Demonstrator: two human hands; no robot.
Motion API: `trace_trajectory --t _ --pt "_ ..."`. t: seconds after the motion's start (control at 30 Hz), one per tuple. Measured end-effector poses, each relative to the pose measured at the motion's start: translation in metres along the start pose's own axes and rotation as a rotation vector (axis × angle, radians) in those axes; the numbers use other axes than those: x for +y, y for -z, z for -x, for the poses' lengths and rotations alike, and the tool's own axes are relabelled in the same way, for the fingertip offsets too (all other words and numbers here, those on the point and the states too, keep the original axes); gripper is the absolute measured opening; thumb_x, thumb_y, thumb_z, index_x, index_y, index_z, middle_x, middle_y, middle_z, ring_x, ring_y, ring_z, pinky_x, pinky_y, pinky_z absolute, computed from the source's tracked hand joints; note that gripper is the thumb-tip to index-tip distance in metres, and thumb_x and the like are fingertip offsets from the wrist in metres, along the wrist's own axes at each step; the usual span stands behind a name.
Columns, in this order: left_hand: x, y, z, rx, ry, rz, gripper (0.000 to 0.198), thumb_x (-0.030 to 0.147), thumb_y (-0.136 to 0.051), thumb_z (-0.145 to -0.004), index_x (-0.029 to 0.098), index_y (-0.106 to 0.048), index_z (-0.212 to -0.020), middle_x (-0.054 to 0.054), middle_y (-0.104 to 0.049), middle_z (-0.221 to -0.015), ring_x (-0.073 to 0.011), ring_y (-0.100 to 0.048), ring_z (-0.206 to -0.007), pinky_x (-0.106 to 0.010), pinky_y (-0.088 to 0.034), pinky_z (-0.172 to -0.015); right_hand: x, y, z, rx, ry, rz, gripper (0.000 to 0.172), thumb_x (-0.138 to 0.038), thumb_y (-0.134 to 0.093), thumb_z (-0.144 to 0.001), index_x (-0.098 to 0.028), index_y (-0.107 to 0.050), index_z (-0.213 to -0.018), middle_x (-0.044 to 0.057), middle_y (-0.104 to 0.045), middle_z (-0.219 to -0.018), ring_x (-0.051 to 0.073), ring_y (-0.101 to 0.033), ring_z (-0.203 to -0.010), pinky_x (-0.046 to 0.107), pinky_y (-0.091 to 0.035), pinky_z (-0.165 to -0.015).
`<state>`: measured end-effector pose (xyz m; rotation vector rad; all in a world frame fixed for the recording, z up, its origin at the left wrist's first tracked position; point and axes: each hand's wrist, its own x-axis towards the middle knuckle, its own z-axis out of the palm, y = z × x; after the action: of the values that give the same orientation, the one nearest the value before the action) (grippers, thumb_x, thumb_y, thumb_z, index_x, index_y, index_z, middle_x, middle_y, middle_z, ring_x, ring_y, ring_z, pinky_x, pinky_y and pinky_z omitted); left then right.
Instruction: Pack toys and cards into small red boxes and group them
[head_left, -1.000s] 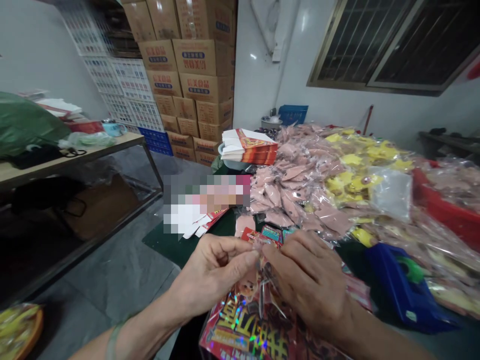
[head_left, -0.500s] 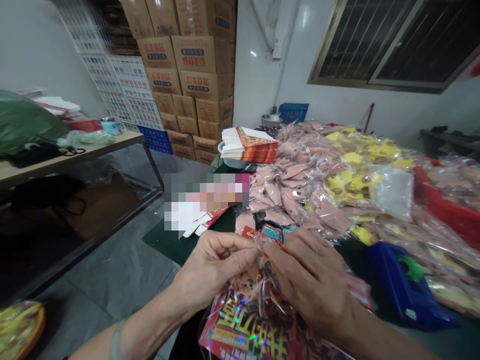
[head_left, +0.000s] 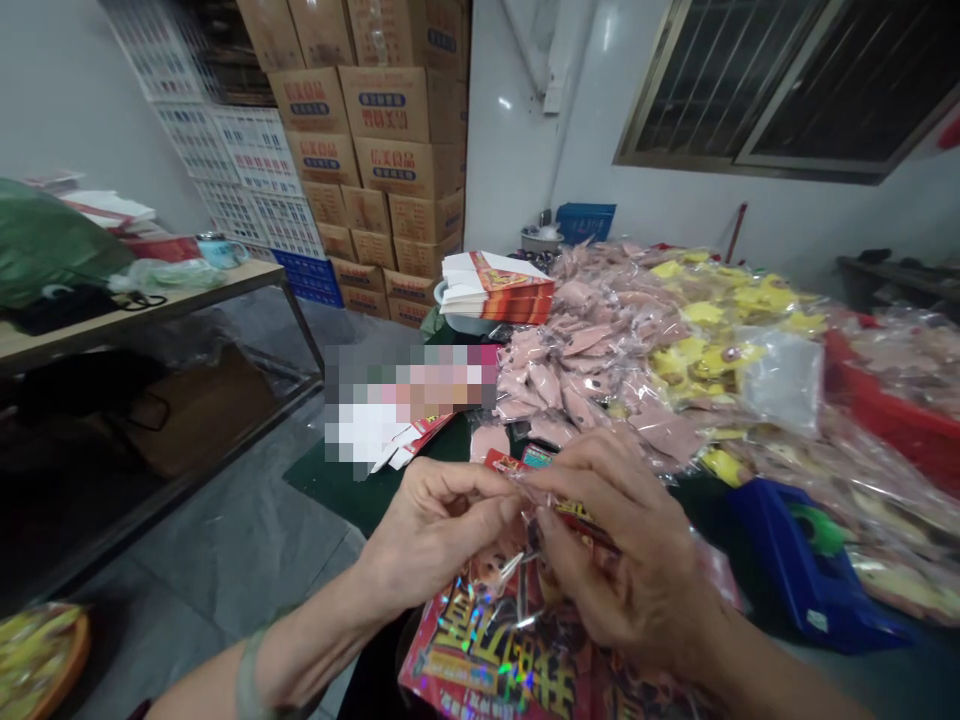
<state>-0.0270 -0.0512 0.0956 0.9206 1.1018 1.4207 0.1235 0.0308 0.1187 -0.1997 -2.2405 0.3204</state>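
1. The glossy red package (head_left: pixel 487 640) is by the near edge of the green worktop (head_left: pixel 330 487), under the person's hands.
2. The left hand (head_left: pixel 442 520) pinches clear film (head_left: pixel 524 491) at its top; the right hand (head_left: pixel 637 560) touches alongside, and I can't tell how tightly.
3. A blue tape dispenser (head_left: pixel 806 590) sits rightward.
4. Pink packets (head_left: pixel 592 340) heap toward the far edge.
5. Brown cartons (head_left: pixel 405 165) stand stacked beyond.

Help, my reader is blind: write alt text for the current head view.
The person's left hand and right hand pinch clear plastic by a shiny red packet. Beyond lies a heap of wrapped pink and yellow pieces.
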Motion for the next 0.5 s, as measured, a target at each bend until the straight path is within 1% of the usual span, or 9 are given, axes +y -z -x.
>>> trace_trajectory --t 0.07,0.13,0.23,0.3,0.4,0.5 --pt "0.0008 -0.0014 0.0001 0.006 -0.001 -0.068 0.013 0.025 -0.066 -0.074 0.013 -0.071 -0.069 -0.001 -0.063 -0.056 -0.0056 -0.05 -0.045 -0.016 -0.041 -0.045 0.0008 -0.0035 0.0008 -0.025 0.021 0.066 0.01 -0.009 -0.051 -0.08 -0.012 -0.061 -0.082 0.005 -0.053 -0.07 0.016 -0.046 -0.068 0.033 -0.035 -0.061" --pt "0.0011 -0.0022 0.0003 0.011 -0.03 -0.15 0.013 0.02 -0.062 -0.074 0.012 -0.068 -0.065 0.0 -0.059 -0.054 -0.0055 -0.046 -0.046 -0.016 -0.038 -0.045 0.0019 -0.0066 0.0019 -0.049 0.028 0.102 0.011 -0.009 -0.051 -0.082 -0.013 -0.06 -0.078 0.004 -0.054 -0.067 0.016 -0.045 -0.066 0.031 -0.034 -0.059" --pt "0.0008 -0.0024 0.0014 -0.009 -0.132 -0.324 0.016 0.012 -0.055 -0.073 0.011 -0.065 -0.06 0.003 -0.049 -0.051 -0.005 -0.038 -0.047 -0.017 -0.032 -0.045 0.0039 -0.0084 0.0032 -0.088 0.031 0.122 0.015 -0.01 -0.048 -0.084 -0.014 -0.058 -0.073 0.003 -0.053 -0.065 0.014 -0.043 -0.063 0.029 -0.032 -0.057" --pt "0.001 -0.0028 0.0021 -0.027 -0.191 -0.429 0.018 0.009 -0.052 -0.072 0.011 -0.063 -0.059 0.004 -0.046 -0.051 -0.0053 -0.035 -0.048 -0.018 -0.03 -0.046 0.0052 -0.0088 0.0033 -0.108 0.033 0.129 0.018 -0.009 -0.046 -0.085 -0.014 -0.057 -0.072 0.003 -0.053 -0.065 0.014 -0.042 -0.062 0.028 -0.03 -0.055" --pt "0.0027 -0.0043 0.0022 -0.038 -0.241 -0.482 0.018 0.007 -0.05 -0.072 0.011 -0.061 -0.058 0.003 -0.046 -0.052 -0.0059 -0.035 -0.049 -0.02 -0.03 -0.047 0.007 -0.01 0.0025 -0.145 0.011 0.103 0.02 -0.01 -0.042 -0.085 -0.015 -0.053 -0.07 0.003 -0.052 -0.064 0.013 -0.042 -0.061 0.027 -0.03 -0.053" --pt "0.0045 -0.0058 0.0013 -0.048 -0.257 -0.486 0.017 0.01 -0.051 -0.073 0.011 -0.063 -0.061 0.002 -0.049 -0.053 -0.0069 -0.038 -0.051 -0.021 -0.032 -0.049 0.0083 -0.0106 0.0013 -0.168 -0.067 0.015 0.018 -0.011 -0.04 -0.085 -0.016 -0.048 -0.07 0.002 -0.051 -0.066 0.013 -0.044 -0.063 0.026 -0.033 -0.054"
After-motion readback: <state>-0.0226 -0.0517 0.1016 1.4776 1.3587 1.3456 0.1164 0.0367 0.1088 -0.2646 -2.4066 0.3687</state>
